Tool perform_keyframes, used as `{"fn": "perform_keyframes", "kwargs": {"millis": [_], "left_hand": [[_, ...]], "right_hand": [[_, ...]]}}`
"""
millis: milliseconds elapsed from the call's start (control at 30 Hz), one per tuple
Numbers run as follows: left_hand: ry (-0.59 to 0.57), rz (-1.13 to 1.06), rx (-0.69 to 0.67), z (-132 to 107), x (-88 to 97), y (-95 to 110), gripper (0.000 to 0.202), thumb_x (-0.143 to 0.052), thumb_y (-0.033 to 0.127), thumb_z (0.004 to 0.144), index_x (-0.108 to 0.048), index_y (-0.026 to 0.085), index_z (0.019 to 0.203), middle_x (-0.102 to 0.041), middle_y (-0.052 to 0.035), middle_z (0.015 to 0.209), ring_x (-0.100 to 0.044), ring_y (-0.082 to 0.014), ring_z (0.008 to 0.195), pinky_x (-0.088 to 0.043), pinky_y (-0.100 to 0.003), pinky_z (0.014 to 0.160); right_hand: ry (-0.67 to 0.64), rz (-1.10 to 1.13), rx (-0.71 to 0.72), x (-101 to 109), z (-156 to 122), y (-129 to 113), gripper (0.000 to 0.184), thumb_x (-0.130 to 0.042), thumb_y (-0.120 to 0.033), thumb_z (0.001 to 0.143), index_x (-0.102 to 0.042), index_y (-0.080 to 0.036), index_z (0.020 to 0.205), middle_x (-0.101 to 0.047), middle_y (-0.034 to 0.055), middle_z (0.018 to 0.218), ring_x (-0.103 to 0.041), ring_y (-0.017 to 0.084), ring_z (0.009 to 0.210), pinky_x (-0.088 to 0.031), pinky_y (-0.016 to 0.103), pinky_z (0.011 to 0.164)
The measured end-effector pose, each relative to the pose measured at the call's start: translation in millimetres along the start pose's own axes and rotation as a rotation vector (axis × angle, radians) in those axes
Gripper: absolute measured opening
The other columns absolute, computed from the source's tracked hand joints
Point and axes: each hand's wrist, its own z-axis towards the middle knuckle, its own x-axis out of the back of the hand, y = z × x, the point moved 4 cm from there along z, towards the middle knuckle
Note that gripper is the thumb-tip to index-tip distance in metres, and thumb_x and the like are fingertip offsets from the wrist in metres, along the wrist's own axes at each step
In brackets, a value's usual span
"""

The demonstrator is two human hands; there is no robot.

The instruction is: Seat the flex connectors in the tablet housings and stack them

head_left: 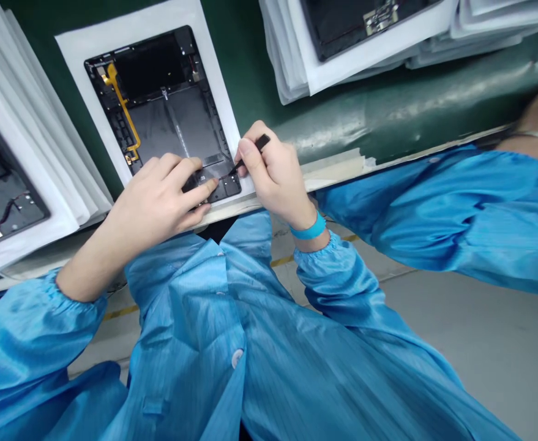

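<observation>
An opened tablet shell (149,122) with bare inner parts lies on a white sheet (218,79) in front of me. A yellow flex cable (124,110) runs down its left side. My left hand (158,190) rests on the tablet's near end, fingers spread and fingertips touching it. My right hand (273,171) is closed on a slim black pointed tool (262,143), whose exact kind I cannot make out. The tool's tip meets the tablet near its lower right corner, close to my left index fingertip.
White padded sheets (34,104) stand layered at left, beside another tablet shell (2,184). More white sheets (291,61) hold a third tablet shell (337,27) at upper right. The green mat (250,92) ends at the table edge. A co-worker's arm (434,208) reaches in from the right.
</observation>
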Motion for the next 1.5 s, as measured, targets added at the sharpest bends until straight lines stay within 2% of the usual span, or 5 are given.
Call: {"fn": "perform_keyframes", "kwargs": {"millis": [267,467,633,1133,1500], "left_hand": [[-0.226,-0.007,0.108,12.9,28.3,-6.4,0.045,-0.051,0.040,0.116,-0.073,0.017,0.149,-0.068,-0.0214,0.145,-0.071,-0.0444,0.130,-0.062,-0.060,0.104],[-0.279,-0.110,0.413,48.1,52.9,-144.4,0.065,-0.039,0.046,0.112,-0.060,0.018,0.168,-0.064,-0.0124,0.154,-0.065,-0.0352,0.141,-0.051,-0.051,0.125],[-0.567,-0.221,0.719,46.2,38.0,-227.2,0.092,-0.070,0.052,0.088,-0.056,0.016,0.171,-0.067,-0.0165,0.158,-0.062,-0.0396,0.146,-0.050,-0.041,0.120],[-0.472,-0.566,0.647,12.7,72.5,-166.5,0.072,-0.057,0.050,0.086,-0.076,0.018,0.148,-0.081,-0.0037,0.143,-0.072,-0.0241,0.126,-0.054,-0.027,0.101],[-0.267,-0.716,0.761,-82.8,191.8,-178.1,0.056,-0.066,0.049,0.099,-0.077,0.020,0.146,-0.086,0.0014,0.122,-0.075,-0.0179,0.108,-0.060,-0.034,0.108]], "right_hand": [[0.177,0.279,-0.010,5.0,-10.8,-4.3,0.049,-0.063,-0.072,0.110,-0.062,-0.032,0.081,-0.061,-0.0004,0.073,-0.058,0.019,0.064,-0.050,0.039,0.066],[0.104,0.628,-0.025,-36.6,-53.3,-45.8,0.061,-0.068,-0.065,0.104,-0.044,-0.030,0.060,-0.043,-0.0028,0.043,-0.041,0.019,0.040,-0.033,0.037,0.041],[-0.181,0.828,-0.427,-94.4,-106.4,-62.3,0.061,-0.057,-0.071,0.113,-0.074,-0.024,0.078,-0.083,0.0080,0.097,-0.077,0.022,0.093,-0.063,0.037,0.089],[0.064,0.936,-0.608,-105.5,-122.4,-46.3,0.056,-0.080,-0.079,0.096,-0.090,-0.031,0.123,-0.088,0.0057,0.127,-0.081,0.025,0.115,-0.064,0.040,0.109],[-0.130,0.771,-0.386,-127.6,-98.5,-112.2,0.060,-0.064,-0.078,0.107,-0.086,-0.029,0.133,-0.088,0.0074,0.119,-0.078,0.025,0.102,-0.060,0.044,0.104]]}}
